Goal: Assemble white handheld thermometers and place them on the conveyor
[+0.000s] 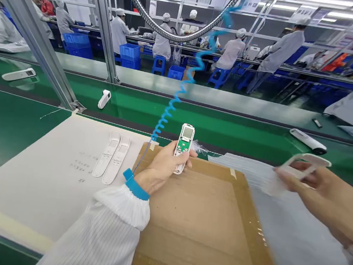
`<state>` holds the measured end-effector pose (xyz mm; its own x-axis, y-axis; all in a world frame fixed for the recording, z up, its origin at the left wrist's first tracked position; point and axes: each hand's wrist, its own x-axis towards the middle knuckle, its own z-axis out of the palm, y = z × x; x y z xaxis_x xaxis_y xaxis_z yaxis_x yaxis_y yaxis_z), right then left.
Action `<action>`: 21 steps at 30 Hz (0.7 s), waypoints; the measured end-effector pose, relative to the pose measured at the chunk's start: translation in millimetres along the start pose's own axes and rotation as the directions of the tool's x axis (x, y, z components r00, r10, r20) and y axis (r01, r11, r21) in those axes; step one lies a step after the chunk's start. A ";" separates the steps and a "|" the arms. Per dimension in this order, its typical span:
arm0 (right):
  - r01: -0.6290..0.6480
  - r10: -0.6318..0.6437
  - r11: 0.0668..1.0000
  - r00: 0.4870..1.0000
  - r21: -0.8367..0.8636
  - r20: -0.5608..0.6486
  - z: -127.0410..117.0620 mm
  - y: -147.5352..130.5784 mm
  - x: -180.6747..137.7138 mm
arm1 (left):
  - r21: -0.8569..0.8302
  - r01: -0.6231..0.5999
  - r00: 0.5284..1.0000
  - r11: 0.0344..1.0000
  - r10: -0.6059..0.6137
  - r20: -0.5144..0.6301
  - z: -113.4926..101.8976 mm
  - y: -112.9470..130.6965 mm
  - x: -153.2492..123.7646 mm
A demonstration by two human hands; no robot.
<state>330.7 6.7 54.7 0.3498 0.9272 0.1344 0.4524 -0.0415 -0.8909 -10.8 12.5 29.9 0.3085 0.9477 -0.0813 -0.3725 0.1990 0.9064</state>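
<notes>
My left hand (167,162) is closed round a white handset body (183,145) with a bare green circuit board and a small screen, held upright over the far edge of a brown cardboard sheet (204,225). A blue wrist strap (135,185) on that wrist leads to a coiled blue cord (181,86). My right hand (311,182), blurred by motion, pinches a white plastic cover shell (305,162) above a sheet of white foam wrap (255,171). Two white cover shells (111,157) lie side by side on the white mat (30,184) to the left.
A green conveyor belt (228,127) runs across behind, carrying white handsets (104,98) (307,141) (19,74). A slanted metal post (40,44) stands at the left and a flexible metal hose (175,30) hangs overhead. Several people in white coats sit at a far bench (163,41).
</notes>
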 end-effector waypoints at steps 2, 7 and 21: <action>-0.075 0.069 0.996 0.991 0.050 0.117 40.7 -28.8 -12.4 | 0.012 0.025 1.000 1.000 -0.024 -0.018 1.1 -0.8 0.4; -0.177 0.033 0.822 0.964 0.541 0.264 147.1 -57.1 -50.7 | 0.132 0.028 0.994 0.991 -0.014 -0.107 2.8 -6.1 1.4; -0.231 -0.124 0.717 0.886 0.658 0.446 157.9 -22.2 -57.9 | 0.543 -0.089 0.953 0.835 0.230 -0.198 -4.8 -11.9 5.4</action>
<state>170.9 12.7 -1.8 -0.1119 0.9931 0.0357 -0.2966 0.0009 -0.9550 -9.0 16.4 16.7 0.0349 0.9982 0.0488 0.1368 -0.0531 0.9892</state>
